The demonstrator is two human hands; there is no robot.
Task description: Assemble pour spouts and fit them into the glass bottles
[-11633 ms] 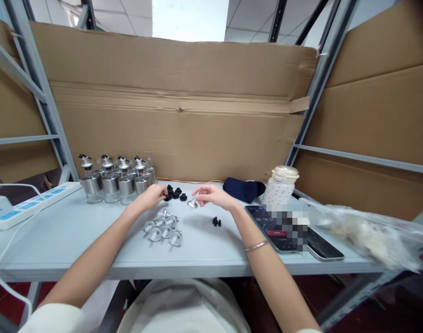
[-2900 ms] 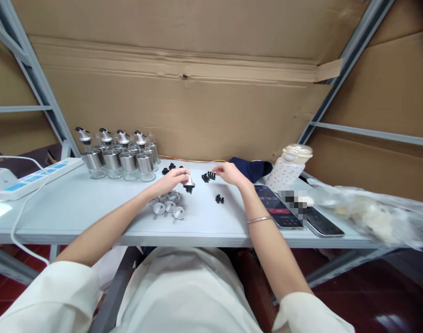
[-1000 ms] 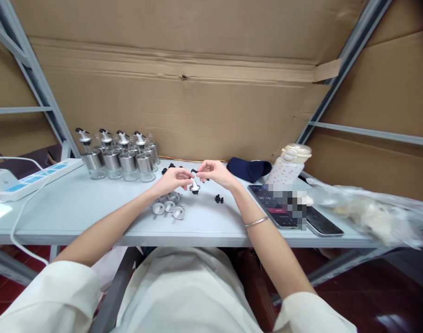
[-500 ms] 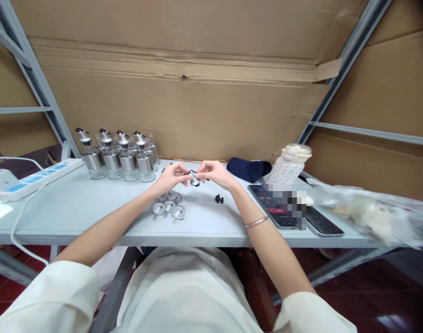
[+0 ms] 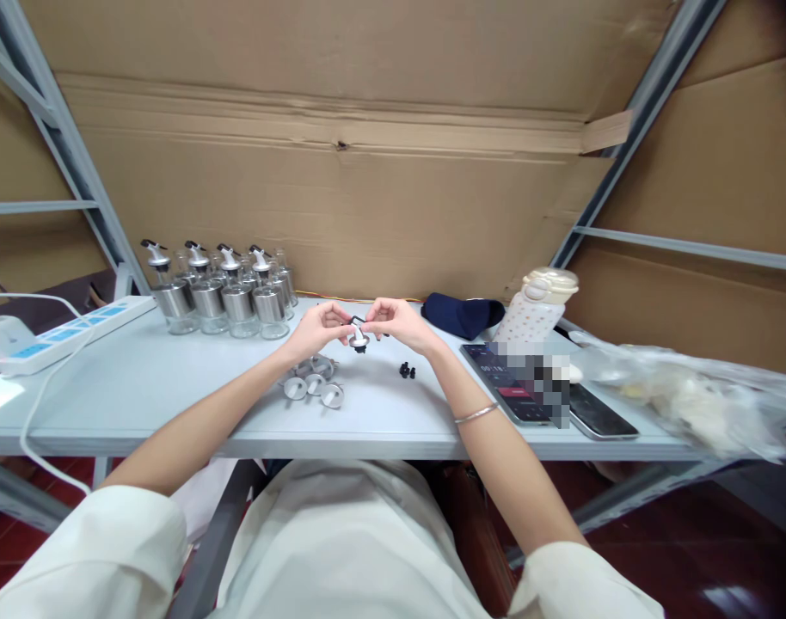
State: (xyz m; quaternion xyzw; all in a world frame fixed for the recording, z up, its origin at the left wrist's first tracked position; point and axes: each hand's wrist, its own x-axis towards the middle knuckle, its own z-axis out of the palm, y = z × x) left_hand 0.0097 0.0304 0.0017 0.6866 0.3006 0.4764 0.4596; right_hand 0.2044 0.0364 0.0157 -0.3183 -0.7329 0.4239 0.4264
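Observation:
Between my two hands, a small silver pour spout (image 5: 359,341) with a black flip lever hangs over the table. Thumb and fingers of my left hand (image 5: 320,330) pinch its upper part from the left. From the right, my right hand (image 5: 398,323) pinches the same spout near the black lever. Below my left hand lie several silver spout pieces (image 5: 314,383) with round flat discs. A few small black stoppers (image 5: 407,370) sit on the table in front of my right wrist.
Glass bottles with steel sleeves (image 5: 239,307), several capped with spouts, stand at the back left near a power strip (image 5: 76,334). Rightward are a dark blue cap (image 5: 463,315), a dotted bottle (image 5: 533,314), phones (image 5: 603,411) and a clear plastic bag (image 5: 703,400). Cardboard (image 5: 328,206) walls the back.
The pour spout has tipped in my fingers, so its black lower end now points more straight down and its lever shows more clearly. Both hands stay nearly in place.

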